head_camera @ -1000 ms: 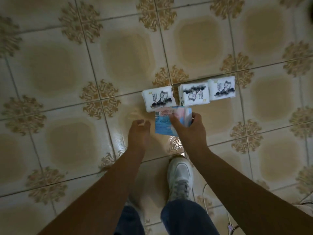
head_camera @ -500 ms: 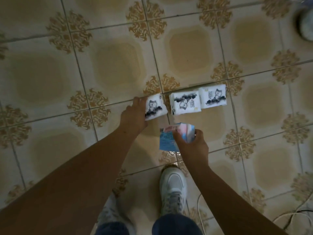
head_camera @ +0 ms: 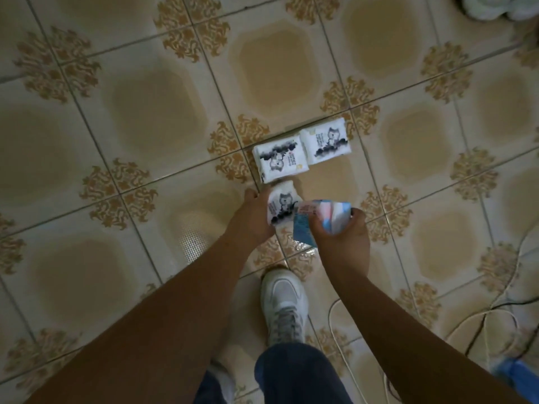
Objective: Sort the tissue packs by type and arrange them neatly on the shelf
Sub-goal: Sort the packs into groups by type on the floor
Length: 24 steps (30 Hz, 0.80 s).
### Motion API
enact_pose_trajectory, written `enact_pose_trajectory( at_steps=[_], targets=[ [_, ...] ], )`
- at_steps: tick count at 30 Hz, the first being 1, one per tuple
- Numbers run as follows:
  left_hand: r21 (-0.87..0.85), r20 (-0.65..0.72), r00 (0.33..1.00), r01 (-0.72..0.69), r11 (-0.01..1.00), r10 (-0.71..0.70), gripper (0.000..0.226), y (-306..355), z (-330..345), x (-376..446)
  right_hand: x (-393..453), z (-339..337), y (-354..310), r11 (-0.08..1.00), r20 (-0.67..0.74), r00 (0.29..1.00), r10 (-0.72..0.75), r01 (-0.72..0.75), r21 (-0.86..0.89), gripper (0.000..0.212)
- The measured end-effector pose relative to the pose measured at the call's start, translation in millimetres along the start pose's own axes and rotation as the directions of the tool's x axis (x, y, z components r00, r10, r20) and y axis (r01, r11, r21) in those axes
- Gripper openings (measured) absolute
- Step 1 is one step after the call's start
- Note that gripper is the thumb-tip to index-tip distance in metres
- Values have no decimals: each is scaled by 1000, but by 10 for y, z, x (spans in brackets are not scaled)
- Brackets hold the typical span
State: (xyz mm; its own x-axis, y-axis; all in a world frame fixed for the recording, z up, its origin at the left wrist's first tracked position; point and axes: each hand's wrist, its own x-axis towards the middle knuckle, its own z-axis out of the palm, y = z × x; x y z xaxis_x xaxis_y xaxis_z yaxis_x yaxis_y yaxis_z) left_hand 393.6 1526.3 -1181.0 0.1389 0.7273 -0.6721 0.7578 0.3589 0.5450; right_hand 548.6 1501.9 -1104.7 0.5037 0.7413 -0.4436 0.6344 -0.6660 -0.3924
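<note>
Stage: early, by my read. Packs are on the floor (head_camera: pixel 122 118), no shelf anywhere in view, so nothing is arranged yet.
Left hand (head_camera: pixel 250 220): fingers curled round a white cat-print pack (head_camera: pixel 281 204), held just above the floor, close under the two others of its kind.
Right hand (head_camera: pixel 339 228): clamped on a blue/pink pack (head_camera: pixel 318 212), a diff type; its top edge touches or overlaps the pack in the left hand, can't tell which.
On floor: 2 more cat-print packs, middle one (head_camera: pixel 280 158) & far one (head_camera: pixel 325 141), side by side, touching or nearly so, lying flat.
Done: looks like 2 types are told apart, one per hand; not more than that.
Left: gather the 2 floor packs w/ the matching one, carry all to the shelf, group by type, line up neatly.
Hidden/unclear: shelf out of frame; print on packs too small to read; dim light; undersides of both hands and the grip fingers mostly hidden; can't say if more packs exist off-frame.
Other: white shoe (head_camera: pixel 284 304) below the hands, cables (head_camera: pixel 478 316) at right, pale object cut off at top right corner (head_camera: pixel 495 7).
</note>
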Motion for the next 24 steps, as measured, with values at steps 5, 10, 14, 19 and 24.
enact_pose_trajectory(
  at_steps=[5,10,14,19,24],
  targets=[
    [-479,30,947,295,827,-320,36,193,-253,-398,-356,-132,-195,993,18,994,-108,109,-35,72],
    [-850,482,839,517,95,-251,52,243,-787,-959,-833,11,-481,953,311,902,-299,302,39,83],
    [-885,255,903,362,292,-346,40,-364,-1056,-1008,-1048,199,-742,918,444,820,-361,227,325,33],
    [-896,248,883,365,252,-398,14,-1004,-1143,-786,-799,604,-760,924,432,820,-376,368,106,40],
    [-899,205,877,344,271,-435,27,-1412,-858,-217,-247,889,-436,771,304,879,-366,470,-429,103]
  ],
)
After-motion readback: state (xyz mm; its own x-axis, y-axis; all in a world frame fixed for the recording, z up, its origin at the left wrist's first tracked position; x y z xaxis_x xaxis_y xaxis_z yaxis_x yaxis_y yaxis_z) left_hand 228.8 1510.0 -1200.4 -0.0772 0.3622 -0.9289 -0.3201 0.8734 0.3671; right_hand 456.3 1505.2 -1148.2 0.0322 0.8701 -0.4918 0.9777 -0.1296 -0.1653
